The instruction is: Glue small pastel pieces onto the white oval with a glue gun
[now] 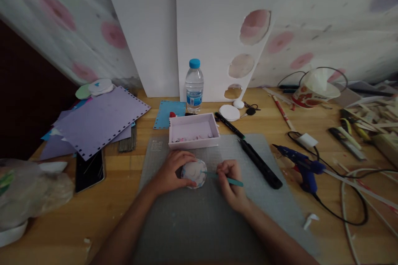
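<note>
My left hand (174,172) is closed around the left side of a small round white disc (193,174), thumb at the lower edge and fingers at the upper. Bluish lines run near the disc's rim. A slim teal stick-like tool (235,182) is pinched in my right hand (230,184). Its thin far end reaches the disc's right edge; the exact kind of tool is unclear. Both hands are over a grey cutting mat (192,227). Just beyond them stands an open pale pink box (194,144) with small scraps inside.
Right of my hands lie a black utility knife (261,165), a marker (230,126) and a blue glue gun (306,165) with its cable. Behind the box stands a water bottle (194,87). Purple sheets (102,120) overlap a phone (90,172) at left. White boards (211,29) lean behind.
</note>
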The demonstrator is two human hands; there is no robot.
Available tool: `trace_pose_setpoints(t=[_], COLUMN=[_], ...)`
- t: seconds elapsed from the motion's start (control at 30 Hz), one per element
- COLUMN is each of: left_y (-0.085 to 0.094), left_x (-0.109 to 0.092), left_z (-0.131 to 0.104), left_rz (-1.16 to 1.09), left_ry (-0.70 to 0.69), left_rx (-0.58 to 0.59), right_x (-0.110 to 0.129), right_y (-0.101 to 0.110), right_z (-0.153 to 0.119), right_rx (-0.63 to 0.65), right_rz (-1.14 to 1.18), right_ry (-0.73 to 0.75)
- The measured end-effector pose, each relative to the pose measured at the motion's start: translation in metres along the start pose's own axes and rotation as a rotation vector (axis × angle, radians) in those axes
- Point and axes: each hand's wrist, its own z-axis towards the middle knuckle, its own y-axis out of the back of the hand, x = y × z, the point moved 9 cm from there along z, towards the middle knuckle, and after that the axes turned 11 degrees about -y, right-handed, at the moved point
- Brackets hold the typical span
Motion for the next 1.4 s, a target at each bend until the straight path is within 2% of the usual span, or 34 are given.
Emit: trace_pose_setpoints(t=[0.3, 0.43, 0.53, 0.7, 0.87, 1.1, 1.4], left_y=[0.001, 0.0, 0.001, 0.002, 0.002, 0.005, 0.001], left_x=[-0.002, 0.0, 0.003, 0.006, 0.008, 0.007, 0.019], left_z=[0.001, -0.001, -0.004, -0.007, -0.007, -0.007, -0.016], left_rz=[-0.009, -0.02, -0.064, -0.179, -0.17, -0.172, -0.193], left_ry=[-0.01, 0.014, 0.052, 0.086, 0.114, 0.083, 0.154], left_rx=[0.003, -0.001, -0.037, -0.11, -0.129, -0.172, -0.172], right_x=[0.0, -0.003, -0.011, -0.031, -0.039, -0.03, -0.019], right_y=[-0.001, 0.007, 0.02, 0.037, 0.037, 0.034, 0.05], right_z=[0.0, 0.002, 0.005, 0.008, 0.014, 0.026, 0.025], right_rx=[0.023, -0.051, -0.153, -0.276, -0.295, -0.21, -0.221], right_rz=[0.003, 0.029, 0.087, 0.269, 0.51, 0.595, 0.396], right_ry=[0.009, -0.018, -0.111, -0.364, -0.473, -0.367, -0.262])
